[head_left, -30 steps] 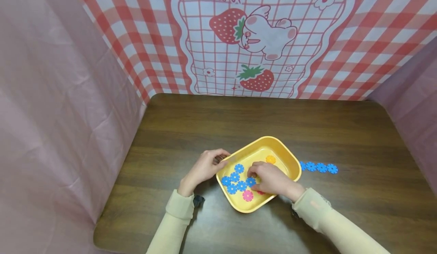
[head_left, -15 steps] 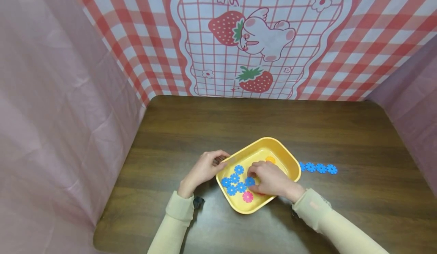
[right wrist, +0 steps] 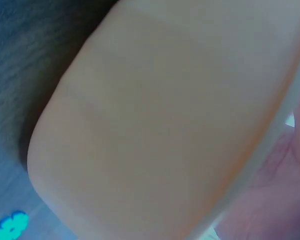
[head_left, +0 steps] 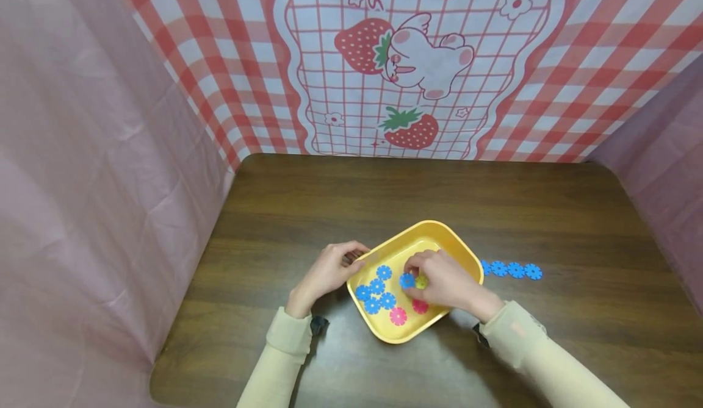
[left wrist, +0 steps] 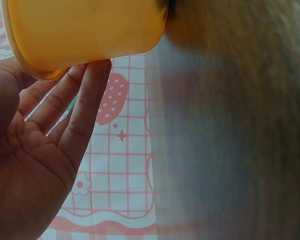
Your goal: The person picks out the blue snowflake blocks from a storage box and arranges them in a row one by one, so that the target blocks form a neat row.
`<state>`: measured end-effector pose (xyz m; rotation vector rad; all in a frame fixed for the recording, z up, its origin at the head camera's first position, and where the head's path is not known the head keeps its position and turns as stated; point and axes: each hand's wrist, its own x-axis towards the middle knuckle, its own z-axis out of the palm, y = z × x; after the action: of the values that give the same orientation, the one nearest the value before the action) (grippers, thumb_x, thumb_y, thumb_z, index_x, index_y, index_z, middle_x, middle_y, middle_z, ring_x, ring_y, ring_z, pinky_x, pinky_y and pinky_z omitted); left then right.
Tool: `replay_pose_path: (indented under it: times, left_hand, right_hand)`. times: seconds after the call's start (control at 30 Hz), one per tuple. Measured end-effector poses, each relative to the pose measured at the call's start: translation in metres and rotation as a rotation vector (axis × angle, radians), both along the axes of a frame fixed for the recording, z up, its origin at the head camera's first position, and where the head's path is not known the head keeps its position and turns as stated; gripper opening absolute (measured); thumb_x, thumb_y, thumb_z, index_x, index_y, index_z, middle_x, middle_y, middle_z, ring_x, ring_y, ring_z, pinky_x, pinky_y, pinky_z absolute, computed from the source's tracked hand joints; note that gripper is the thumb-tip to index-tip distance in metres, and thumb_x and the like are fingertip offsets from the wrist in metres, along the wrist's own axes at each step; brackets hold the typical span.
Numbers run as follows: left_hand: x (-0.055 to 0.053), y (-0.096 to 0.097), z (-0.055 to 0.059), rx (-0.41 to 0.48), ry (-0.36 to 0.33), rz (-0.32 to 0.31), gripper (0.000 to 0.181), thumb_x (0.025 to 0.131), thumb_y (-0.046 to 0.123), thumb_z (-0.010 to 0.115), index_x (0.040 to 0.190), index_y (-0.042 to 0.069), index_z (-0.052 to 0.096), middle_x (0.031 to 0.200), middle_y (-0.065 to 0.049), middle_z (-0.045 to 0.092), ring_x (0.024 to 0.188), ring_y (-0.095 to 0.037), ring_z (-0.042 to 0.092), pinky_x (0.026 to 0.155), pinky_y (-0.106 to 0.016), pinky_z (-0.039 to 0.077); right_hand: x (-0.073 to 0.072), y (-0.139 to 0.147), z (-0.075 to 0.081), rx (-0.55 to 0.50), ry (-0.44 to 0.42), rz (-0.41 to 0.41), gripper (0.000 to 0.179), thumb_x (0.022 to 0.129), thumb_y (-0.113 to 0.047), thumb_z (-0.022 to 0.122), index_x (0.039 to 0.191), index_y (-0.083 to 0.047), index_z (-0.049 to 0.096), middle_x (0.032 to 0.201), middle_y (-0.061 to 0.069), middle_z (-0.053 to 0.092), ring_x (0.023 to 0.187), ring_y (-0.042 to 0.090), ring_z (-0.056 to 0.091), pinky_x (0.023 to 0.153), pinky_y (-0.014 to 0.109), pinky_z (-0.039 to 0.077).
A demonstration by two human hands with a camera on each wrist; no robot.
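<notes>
My left hand [head_left: 328,272] holds the left corner of a yellow plastic bin [head_left: 467,252]; in the left wrist view its fingers touch the bin's outer wall [left wrist: 90,30]. Inside the bin, my right hand [head_left: 446,280] pinches a blue snowflake disc [head_left: 407,280] between thumb and fingers. A yellow-green disc [head_left: 421,282] shows just beside that one, under the hand. Several blue discs [head_left: 376,286] lie at the bin's left end, with a pink disc [head_left: 398,316] and a second pink disc [head_left: 420,306] near the front wall. The right wrist view shows mostly the bin's outside [right wrist: 140,125].
A row of several joined blue discs [head_left: 515,269] lies on the brown wooden table [head_left: 329,200] just right of the bin, its left end hidden by the rim. A red-checked strawberry cloth [head_left: 406,91] hangs behind, and a pink curtain [head_left: 110,182] hangs at the left.
My right hand has shifted slightly right and up with the blue disc, uncovering a pink disc and the yellow-green one. The orange disc is now hidden. My left hand keeps its place.
</notes>
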<state>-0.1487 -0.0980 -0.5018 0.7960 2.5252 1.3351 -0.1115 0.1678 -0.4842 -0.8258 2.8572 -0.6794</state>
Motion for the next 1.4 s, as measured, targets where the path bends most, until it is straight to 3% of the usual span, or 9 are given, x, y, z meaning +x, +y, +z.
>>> replay_pose_path:
  times: [0.4, 0.77, 1.4]
  left_hand:
    - [-0.001, 0.0, -0.001, 0.0, 0.015, -0.001, 0.021, 0.091, 0.004, 0.071, 0.112, 0.005, 0.071, 0.098, -0.007, 0.072, 0.085, -0.016, 0.066, 0.073, -0.025, 0.055]
    - [0.0, 0.0, 0.001, -0.012, 0.006, 0.003, 0.021, 0.091, 0.004, 0.072, 0.113, 0.005, 0.071, 0.099, -0.007, 0.072, 0.085, -0.015, 0.066, 0.073, -0.024, 0.055]
    - [0.0, 0.001, -0.001, -0.008, 0.005, 0.004, 0.022, 0.092, 0.005, 0.072, 0.113, 0.005, 0.071, 0.099, -0.006, 0.072, 0.085, -0.014, 0.066, 0.074, -0.024, 0.055]
  right_hand:
    - [0.002, 0.013, 0.008, -0.076, 0.008, -0.013, 0.028, 0.072, -0.023, 0.089, 0.091, -0.015, 0.07, 0.075, -0.007, 0.059, 0.065, 0.013, 0.053, 0.061, 0.025, 0.044]
    - [0.004, 0.028, 0.021, -0.066, -0.035, -0.117, 0.034, 0.071, -0.024, 0.091, 0.096, -0.014, 0.072, 0.081, -0.005, 0.061, 0.071, 0.017, 0.055, 0.062, 0.027, 0.049]
    - [0.007, 0.07, 0.04, -0.086, 0.047, -0.215, 0.037, 0.071, -0.021, 0.091, 0.099, -0.007, 0.072, 0.081, -0.001, 0.06, 0.073, 0.019, 0.051, 0.063, 0.031, 0.046]
